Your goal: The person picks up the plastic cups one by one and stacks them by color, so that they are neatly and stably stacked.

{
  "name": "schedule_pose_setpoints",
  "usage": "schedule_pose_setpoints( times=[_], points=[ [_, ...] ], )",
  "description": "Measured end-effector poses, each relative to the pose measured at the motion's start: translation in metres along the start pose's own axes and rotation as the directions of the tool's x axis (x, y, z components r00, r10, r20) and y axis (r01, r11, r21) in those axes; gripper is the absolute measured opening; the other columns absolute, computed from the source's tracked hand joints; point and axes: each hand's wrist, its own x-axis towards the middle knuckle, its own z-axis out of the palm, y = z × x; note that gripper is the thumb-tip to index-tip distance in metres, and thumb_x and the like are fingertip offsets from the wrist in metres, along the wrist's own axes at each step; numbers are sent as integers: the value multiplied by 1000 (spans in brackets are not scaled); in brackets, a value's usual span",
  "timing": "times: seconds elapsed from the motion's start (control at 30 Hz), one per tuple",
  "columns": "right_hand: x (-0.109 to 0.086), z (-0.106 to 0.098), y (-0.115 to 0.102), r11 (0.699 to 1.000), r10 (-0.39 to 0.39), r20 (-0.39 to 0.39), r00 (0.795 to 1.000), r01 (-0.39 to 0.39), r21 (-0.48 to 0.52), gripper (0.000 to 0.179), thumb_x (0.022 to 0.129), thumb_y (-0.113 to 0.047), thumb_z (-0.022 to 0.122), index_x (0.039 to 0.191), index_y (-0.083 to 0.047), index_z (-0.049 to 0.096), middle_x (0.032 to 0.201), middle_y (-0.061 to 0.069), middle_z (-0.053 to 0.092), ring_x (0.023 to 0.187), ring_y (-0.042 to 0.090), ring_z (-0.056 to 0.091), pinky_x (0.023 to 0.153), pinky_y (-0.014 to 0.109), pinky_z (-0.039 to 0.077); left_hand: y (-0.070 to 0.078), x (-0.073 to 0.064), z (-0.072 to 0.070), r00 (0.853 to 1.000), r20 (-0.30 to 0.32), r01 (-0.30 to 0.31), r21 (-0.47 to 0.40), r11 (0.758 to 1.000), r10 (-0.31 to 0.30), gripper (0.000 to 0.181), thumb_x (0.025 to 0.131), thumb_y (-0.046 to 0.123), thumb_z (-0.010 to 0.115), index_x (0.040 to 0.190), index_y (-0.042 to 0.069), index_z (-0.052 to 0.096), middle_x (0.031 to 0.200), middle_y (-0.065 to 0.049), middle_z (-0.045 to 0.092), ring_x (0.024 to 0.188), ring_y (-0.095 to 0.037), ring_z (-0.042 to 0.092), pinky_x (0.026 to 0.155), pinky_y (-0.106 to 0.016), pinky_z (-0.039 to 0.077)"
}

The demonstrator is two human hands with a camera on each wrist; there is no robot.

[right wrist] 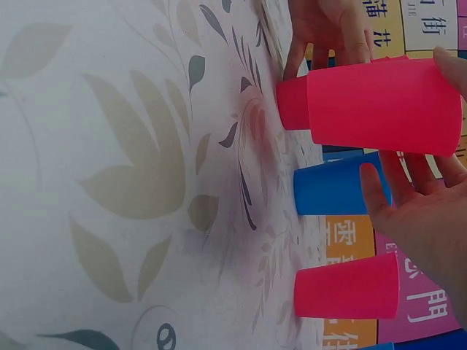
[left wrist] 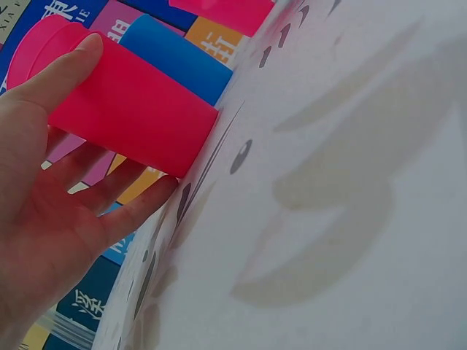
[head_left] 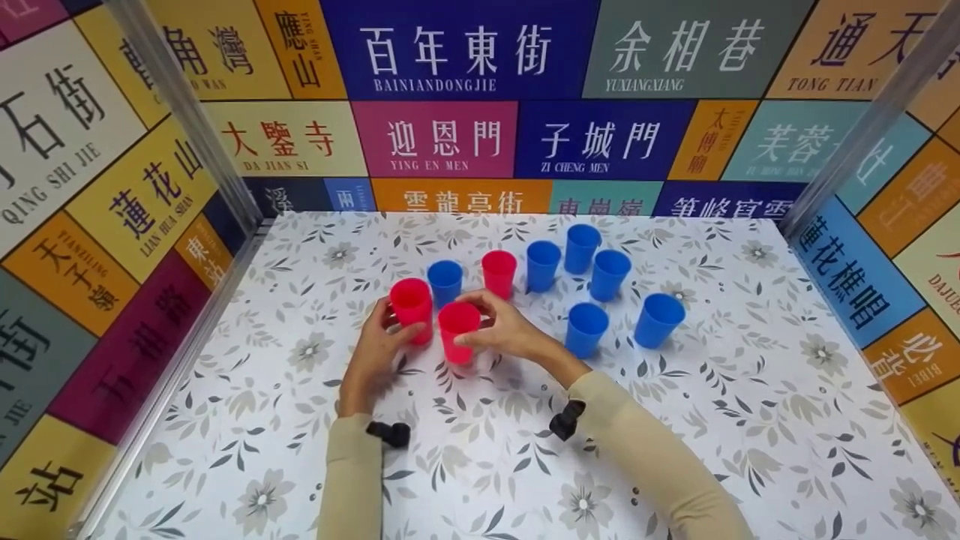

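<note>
Shows solid colour on red cups [head_left: 499,276] and 6 blue cups [head_left: 587,334]; scatters grey and beige flowers and leaves over a white tabletop [head_left: 427,487]; puts tan on 2 sleeves [head_left: 350,480], black on 2 wrist devices [head_left: 568,420]; patchworks walls [head_left: 435,11] in navy, yellow, orange, magenta, teal.

Arms [head_left: 354,476] stretched forward, left fingers [left wrist: 142,208] gripping, right fingers [right wrist: 375,192] gripping

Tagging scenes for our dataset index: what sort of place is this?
Probably a staged tabletop booth, perhaps for recording: multicoloured flat wall panels printed with Chinese lettering enclose the back and both sides, and the white leaf-and-flower-patterned flat tabletop bears red tapered plastic-looking cups and blue ones.
</note>
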Motion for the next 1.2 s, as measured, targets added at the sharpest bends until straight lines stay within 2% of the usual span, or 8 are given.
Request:
schedule_pose_setpoints(
  times=[0.13,0.27,0.37,0.53,0.6,0.73,0.97,1.2],
  points=[
    [0,-2,-5,1000,-25,-2,1000,26,17,65,82,-18,83,138,-8,52,138,12,57,118,22,57,103,42,49,-1,0,1,1000,6,-11,-8,1000,11,81,79,49,82,147,30,42,145,1,52,136,-24,47,115,-45,43],
    [0,-3,-10,997,-59,-3,998,60,42,62,83,-14,80,137,-5,51,138,14,56,119,23,56,107,48,45,-2,1,0,999,11,-37,-6,999,38,83,80,49,82,148,25,41,146,-2,52,136,-25,48,114,-45,44],
    [1,-3,-13,996,-67,-13,998,67,66,61,84,-13,79,138,-5,51,141,14,54,122,24,55,108,51,44,-2,2,0,1000,11,-30,-8,1000,30,83,79,50,82,147,27,42,145,-1,53,135,-24,48,114,-44,44],
    [2,-4,-22,991,-83,-41,996,87,100,62,84,-14,79,139,-6,50,142,14,54,122,24,57,101,37,52,-2,1,0,1000,20,-6,-28,1000,7,78,81,46,81,146,30,42,145,1,52,136,-23,47,114,-44,44],
    [2,-4,-27,989,-94,-50,994,99,109,63,85,-15,78,139,-6,49,142,15,54,121,23,58,97,29,53,-3,1,0,1000,18,-14,-23,1000,15,77,80,47,82,145,30,43,144,1,53,135,-23,48,114,-44,43],
    [4,-5,-37,984,-110,-71,991,118,134,61,85,-13,77,139,-6,49,143,14,55,120,23,59,94,27,55,-1,0,0,999,6,-35,-18,999,35,79,78,49,82,144,30,44,143,1,54,134,-23,49,114,-44,44],
    [10,-4,-54,978,-95,-92,991,110,178,61,86,-12,75,140,-7,47,143,12,55,114,21,62,87,25,58,0,-1,1,999,22,-32,-70,997,33,77,78,45,84,144,31,45,143,3,54,134,-21,50,113,-43,45],
    [21,-2,-75,967,-127,-105,986,147,208,62,87,-10,74,142,-4,46,137,13,58,110,19,64,89,26,58,-1,-1,0,997,8,-76,-20,997,76,76,81,41,82,145,24,44,143,-3,55,133,-25,52,112,-43,46]
  ],
)
